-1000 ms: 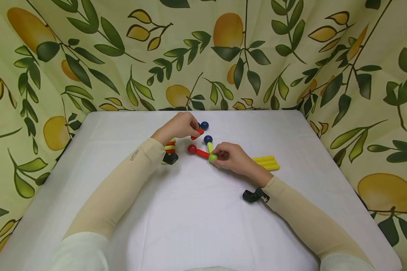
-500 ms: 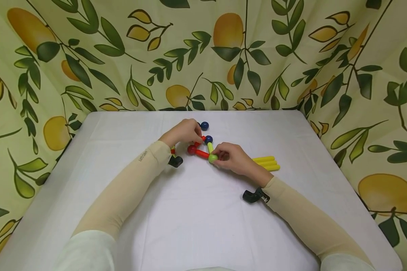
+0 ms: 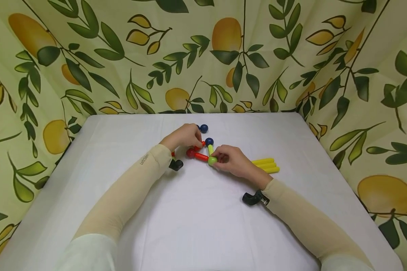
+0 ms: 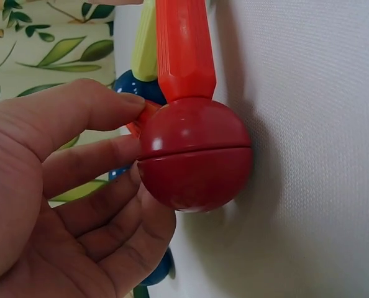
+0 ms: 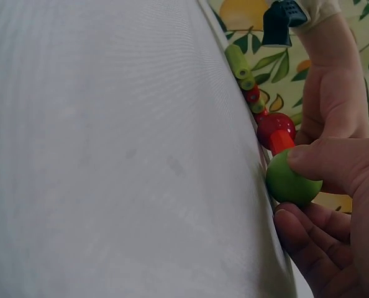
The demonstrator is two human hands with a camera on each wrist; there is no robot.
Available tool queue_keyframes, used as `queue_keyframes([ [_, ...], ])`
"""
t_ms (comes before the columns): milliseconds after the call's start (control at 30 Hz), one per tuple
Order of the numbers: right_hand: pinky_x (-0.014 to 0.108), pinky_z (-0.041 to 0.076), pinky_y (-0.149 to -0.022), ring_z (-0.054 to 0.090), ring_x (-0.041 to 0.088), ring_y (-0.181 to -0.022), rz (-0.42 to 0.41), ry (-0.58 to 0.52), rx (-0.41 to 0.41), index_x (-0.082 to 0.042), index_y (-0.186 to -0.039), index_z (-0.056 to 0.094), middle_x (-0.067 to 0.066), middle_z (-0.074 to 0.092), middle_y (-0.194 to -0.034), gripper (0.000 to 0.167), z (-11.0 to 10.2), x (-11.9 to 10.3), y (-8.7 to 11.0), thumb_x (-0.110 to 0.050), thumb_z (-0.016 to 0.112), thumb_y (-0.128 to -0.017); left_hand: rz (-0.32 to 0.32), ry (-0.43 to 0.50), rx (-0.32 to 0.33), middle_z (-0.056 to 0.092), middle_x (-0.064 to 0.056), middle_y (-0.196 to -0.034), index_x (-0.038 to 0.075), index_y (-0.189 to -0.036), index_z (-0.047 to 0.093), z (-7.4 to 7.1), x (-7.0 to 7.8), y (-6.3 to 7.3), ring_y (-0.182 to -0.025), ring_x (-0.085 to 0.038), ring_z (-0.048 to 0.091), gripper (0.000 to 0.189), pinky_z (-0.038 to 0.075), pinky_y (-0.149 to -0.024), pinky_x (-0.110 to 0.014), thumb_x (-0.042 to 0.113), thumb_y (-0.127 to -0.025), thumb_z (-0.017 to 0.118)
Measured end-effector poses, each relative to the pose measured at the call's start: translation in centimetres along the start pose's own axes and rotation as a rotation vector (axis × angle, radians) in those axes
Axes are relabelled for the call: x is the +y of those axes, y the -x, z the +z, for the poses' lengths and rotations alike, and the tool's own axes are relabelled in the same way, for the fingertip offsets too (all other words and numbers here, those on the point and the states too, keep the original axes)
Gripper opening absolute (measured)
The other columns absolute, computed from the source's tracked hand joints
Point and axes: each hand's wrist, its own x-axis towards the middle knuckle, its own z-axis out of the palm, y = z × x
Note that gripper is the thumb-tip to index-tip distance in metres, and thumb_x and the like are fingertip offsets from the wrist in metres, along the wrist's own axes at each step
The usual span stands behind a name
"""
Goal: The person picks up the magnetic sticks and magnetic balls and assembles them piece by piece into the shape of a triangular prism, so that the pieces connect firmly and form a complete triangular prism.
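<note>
The magnetic-looking frame of balls and rods sits near the middle of the desk (image 3: 190,218), toward its far half: I see a red ball (image 3: 190,153) joined by a red rod (image 3: 201,157) to a green ball (image 3: 212,161), and from that a light green rod (image 3: 210,149) runs back to a dark blue ball (image 3: 209,142). My left hand (image 3: 185,136) pinches a second red rod (image 3: 204,143) between thumb and forefinger, its other fingers loosely bent, in the space between the red and blue balls; I cannot tell whether both rod ends touch. My right hand (image 3: 233,160) grips the green ball, thumb on one side and fingertips on the other, with barely more gap than the ball itself. Just behind, a pair of blue balls (image 3: 204,128) rests on the desk, one partly hidden. Yellow rods (image 3: 267,165) lie side by side beyond my right hand, and green and red rods (image 5: 236,60) lie by my left wrist. A fruit-and-leaf patterned curtain (image 3: 122,82) surrounds the desk's far and side edges.
</note>
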Motion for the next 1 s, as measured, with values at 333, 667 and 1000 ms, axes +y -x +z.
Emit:
queue_keyframes([
  [333, 0.033, 0.057, -0.079, 0.064, 0.017, -0.087, 0.010, 0.006, 0.002, -0.016, -0.113, 0.078, -0.006, 0.070, -0.098, 0.025, 0.3, 0.0, 0.2, -0.010, 0.089, -0.092, -0.023, 0.016, -0.016, 0.074, -0.008, -0.097, 0.006, -0.104, 0.081, 0.6, 0.0, 0.2, -0.089, -0.024, 0.063, 0.017, 0.055, -0.079, -0.032, 0.022, -0.098, 0.080],
  [667, 0.034, 0.057, -0.078, 0.065, 0.017, -0.086, 0.022, 0.015, -0.023, -0.017, -0.116, 0.079, -0.006, 0.072, -0.099, 0.023, 0.1, 0.0, 0.0, -0.011, 0.085, -0.095, -0.035, -0.007, -0.017, 0.072, -0.008, -0.095, 0.005, -0.105, 0.082, 0.4, -0.1, 0.7, -0.085, -0.022, 0.063, 0.021, 0.055, -0.077, -0.030, 0.025, -0.098, 0.081],
  [1000, 0.034, 0.060, -0.080, 0.069, 0.017, -0.089, 0.100, 0.019, 0.021, -0.012, -0.126, 0.076, -0.002, 0.074, -0.109, 0.032, 0.0, -0.4, -0.3, -0.010, 0.084, -0.095, -0.059, 0.044, -0.009, 0.072, -0.009, -0.097, 0.006, -0.111, 0.074, -0.1, -0.7, 1.7, -0.084, -0.023, 0.066, 0.027, 0.053, -0.080, -0.034, 0.027, -0.097, 0.084],
])
